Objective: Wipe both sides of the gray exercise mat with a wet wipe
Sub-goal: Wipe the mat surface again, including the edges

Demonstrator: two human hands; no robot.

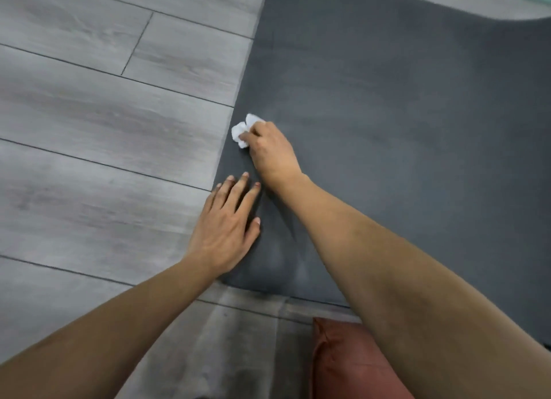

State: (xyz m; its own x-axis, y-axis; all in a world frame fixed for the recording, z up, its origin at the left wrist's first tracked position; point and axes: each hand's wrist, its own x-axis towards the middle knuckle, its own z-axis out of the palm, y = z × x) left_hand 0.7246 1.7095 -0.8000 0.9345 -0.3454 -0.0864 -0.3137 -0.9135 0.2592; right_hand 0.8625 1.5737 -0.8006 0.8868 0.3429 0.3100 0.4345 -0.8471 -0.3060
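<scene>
Right hand [269,148] is curled round a crumpled white wet wipe [243,131], pinching it against the gray exercise mat [387,115] close to the mat's left edge; the wipe bunches out in soft folds beyond the fingertips. Left hand [229,225] lies flat, fingers spread and straight, pressing the mat near its rounded near-left corner, heel of the palm at the border with the floor [104,115]. Mat: dark gray, matte, fine-grained, lying flat. Floor: pale gray wood-grain planks with thin dark seams. A rust-coloured fabric cushion [351,366] sits on the floor at the near edge, below the right forearm.
</scene>
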